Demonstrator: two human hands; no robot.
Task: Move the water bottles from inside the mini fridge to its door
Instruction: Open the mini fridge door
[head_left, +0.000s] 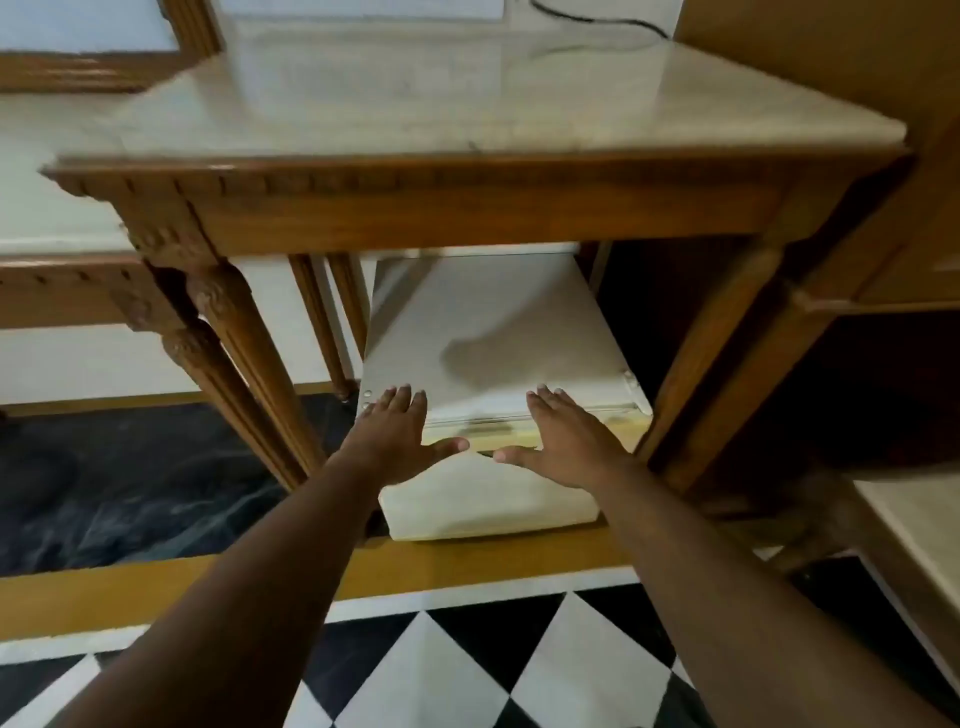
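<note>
A white mini fridge (488, 332) stands on the floor under a wooden table, its door (488, 504) facing me and closed. Both my arms reach toward it. My left hand (397, 431) is spread flat over the fridge's front left top edge, fingers apart, holding nothing. My right hand (563, 439) is spread the same way over the front right top edge. The two thumbs point at each other just above the door. No water bottles show; the fridge's inside is hidden.
The wooden table (467, 208) with a pale stone top overhangs the fridge, with carved legs at left (244, 374) and right (711, 364). A black cable (597, 21) lies at the back. Wooden furniture stands at right. The floor is black-and-white checkered tile (493, 670).
</note>
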